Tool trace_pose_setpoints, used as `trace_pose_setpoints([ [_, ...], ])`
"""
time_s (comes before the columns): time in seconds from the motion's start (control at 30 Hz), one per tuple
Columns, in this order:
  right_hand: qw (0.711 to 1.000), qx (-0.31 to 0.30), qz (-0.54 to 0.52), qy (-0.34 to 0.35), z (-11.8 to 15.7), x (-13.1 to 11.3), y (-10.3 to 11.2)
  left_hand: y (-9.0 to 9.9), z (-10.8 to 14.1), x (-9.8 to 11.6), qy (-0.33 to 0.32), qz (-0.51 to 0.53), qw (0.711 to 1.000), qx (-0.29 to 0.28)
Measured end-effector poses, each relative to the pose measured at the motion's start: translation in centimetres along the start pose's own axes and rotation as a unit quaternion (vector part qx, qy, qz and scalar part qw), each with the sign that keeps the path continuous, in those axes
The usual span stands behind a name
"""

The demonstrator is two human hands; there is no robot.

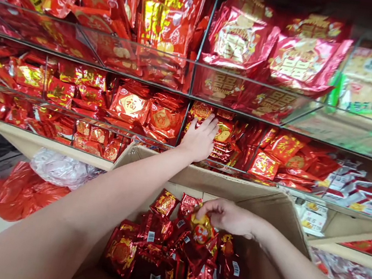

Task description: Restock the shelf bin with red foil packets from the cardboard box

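My left hand [200, 137] reaches into a bin of the lower shelf row, its fingers spread over small red and gold packets [224, 131]. Below it stands an open cardboard box [234, 186] holding many shiny dark red packets [159, 232]. Inside the box, my right hand [222, 215] has its thumb and fingers closed round a gold and red packet [202, 232].
Clear dividers part the shelf bins. Large red bags [169, 22] and pink-red bags [297, 58] fill the upper row, with green-edged packs [369, 87] at right. Red plastic bags [31, 194] lie left of the box. White packets [313, 217] sit at its right.
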State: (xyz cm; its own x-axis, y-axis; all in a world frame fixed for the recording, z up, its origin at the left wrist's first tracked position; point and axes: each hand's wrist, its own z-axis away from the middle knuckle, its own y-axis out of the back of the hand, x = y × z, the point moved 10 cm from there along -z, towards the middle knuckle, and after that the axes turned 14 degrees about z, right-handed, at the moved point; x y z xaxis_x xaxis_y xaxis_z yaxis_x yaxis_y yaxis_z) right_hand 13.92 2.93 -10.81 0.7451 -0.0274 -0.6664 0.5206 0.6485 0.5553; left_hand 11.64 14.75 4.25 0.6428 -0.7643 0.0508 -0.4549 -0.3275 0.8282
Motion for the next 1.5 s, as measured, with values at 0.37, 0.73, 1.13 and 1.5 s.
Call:
trace_pose_setpoints([
  [0.37,0.979,0.046,0.196,-0.029,-0.7,0.1,-0.3,2.0,-0.1,0.3,-0.011,0.025,0.999,0.047],
  [0.73,0.867,0.392,-0.271,0.146,6.7,-4.4,15.1,4.3,-0.1,-2.4,0.0,0.186,0.964,0.188],
  [1.13,0.829,0.551,-0.069,-0.067,0.9,-1.1,20.9,2.9,-0.1,-1.2,0.04,0.056,0.996,0.061],
  [1.5,0.773,0.546,0.284,-0.154,1.4,-3.6,20.3,1.5,-0.7,-0.6,0.016,0.028,0.999,0.01],
])
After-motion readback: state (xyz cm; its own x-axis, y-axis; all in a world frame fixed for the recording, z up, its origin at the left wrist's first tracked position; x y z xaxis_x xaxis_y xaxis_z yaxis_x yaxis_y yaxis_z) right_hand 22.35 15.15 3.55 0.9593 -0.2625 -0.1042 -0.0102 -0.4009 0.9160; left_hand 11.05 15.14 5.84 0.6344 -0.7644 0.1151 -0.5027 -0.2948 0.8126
